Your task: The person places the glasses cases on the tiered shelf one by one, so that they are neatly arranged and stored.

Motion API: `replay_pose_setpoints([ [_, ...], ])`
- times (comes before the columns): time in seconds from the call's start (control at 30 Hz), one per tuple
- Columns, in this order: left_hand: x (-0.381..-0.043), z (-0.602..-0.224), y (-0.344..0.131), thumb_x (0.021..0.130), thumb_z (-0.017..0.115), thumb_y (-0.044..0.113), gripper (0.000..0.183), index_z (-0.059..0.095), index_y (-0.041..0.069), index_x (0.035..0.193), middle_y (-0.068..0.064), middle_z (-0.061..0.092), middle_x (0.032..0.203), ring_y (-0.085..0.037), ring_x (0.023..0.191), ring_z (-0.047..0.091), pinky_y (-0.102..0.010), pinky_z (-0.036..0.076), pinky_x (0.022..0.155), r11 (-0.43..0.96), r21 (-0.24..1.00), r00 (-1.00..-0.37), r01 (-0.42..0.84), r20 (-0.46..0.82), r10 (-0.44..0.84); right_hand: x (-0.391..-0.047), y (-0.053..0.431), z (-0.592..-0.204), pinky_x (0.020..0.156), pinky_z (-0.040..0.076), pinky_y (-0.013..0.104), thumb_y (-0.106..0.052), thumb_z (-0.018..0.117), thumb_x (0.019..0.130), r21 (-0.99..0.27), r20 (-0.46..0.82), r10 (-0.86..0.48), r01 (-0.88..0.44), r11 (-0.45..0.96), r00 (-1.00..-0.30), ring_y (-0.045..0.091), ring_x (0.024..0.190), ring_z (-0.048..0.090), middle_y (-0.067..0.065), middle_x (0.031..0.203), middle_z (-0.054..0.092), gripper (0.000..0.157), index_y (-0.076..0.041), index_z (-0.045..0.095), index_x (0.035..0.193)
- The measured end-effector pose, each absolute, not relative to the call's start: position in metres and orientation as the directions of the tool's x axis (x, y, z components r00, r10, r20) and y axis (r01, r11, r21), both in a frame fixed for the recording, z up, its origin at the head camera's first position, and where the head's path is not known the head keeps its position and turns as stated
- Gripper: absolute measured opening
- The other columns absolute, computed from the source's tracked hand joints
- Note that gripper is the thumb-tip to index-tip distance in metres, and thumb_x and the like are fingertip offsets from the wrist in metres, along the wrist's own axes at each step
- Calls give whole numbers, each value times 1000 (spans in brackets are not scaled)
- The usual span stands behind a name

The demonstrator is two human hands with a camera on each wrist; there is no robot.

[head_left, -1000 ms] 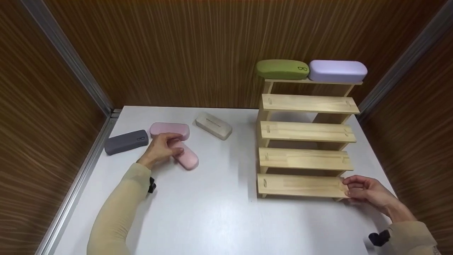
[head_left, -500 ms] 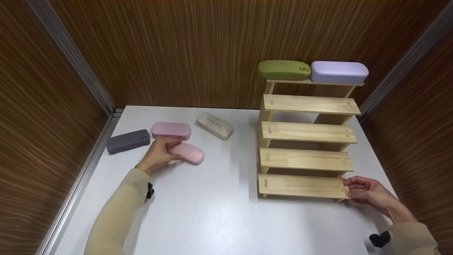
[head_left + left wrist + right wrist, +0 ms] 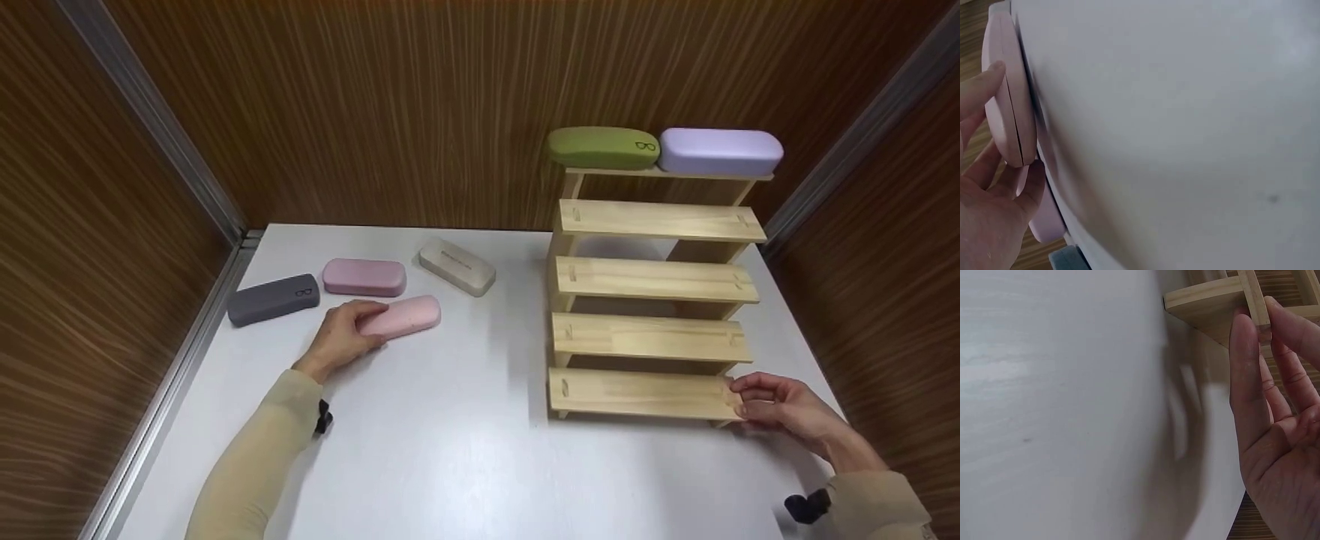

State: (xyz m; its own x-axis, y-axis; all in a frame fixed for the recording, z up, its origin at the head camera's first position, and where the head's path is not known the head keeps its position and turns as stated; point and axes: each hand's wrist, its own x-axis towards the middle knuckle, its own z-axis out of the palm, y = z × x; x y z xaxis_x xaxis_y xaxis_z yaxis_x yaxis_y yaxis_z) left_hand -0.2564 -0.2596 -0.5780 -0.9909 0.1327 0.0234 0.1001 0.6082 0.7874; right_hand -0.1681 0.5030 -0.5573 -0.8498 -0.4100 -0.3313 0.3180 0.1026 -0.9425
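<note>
- right hand pinches the wooden rack at its lower right corner
- left hand pinches the light pink case, just before the rose case
- grey case: glasses outline
- cream case: lettering too small to read
- green case, atop the rack: glasses outline

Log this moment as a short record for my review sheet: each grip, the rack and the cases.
Left grip: holds the light pink case near its left end
Right grip: pinches the right end of the lowest board
Rack: wooden rack, five tiers
On its top: green case at left, lavender case at right
On white table, left to right: gray case, darker pink case, beige case
Glasses mark: green and gray cases
</note>
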Motion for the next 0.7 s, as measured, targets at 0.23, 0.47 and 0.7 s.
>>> replay_pose_setpoints([
  [0.23,-257,-581,-254,88,88,5,66,70,8,152,-17,69,159,-42,157,56,-59,36,137,649,753,-989,108,17,145,-163,506,-558,83,69,27,9,62,107,-943,-333,-395,304,136,-856,7,102,79,-12,114,83,40,-25,79,121],
  [0.47,-258,-582,-252,90,85,3,64,70,6,151,-17,71,155,-40,153,61,-56,41,135,661,740,-989,128,44,143,-162,506,-559,82,70,28,11,62,105,-946,-325,-387,297,131,-863,8,101,80,-10,112,83,41,-23,79,120],
  [0.7,-256,-580,-255,96,82,6,60,67,4,153,-20,70,156,-42,152,62,-58,41,134,667,732,-988,139,59,141,-165,500,-558,81,70,28,12,64,104,-950,-313,-377,281,138,-872,9,99,80,-10,111,83,41,-23,79,120],
])
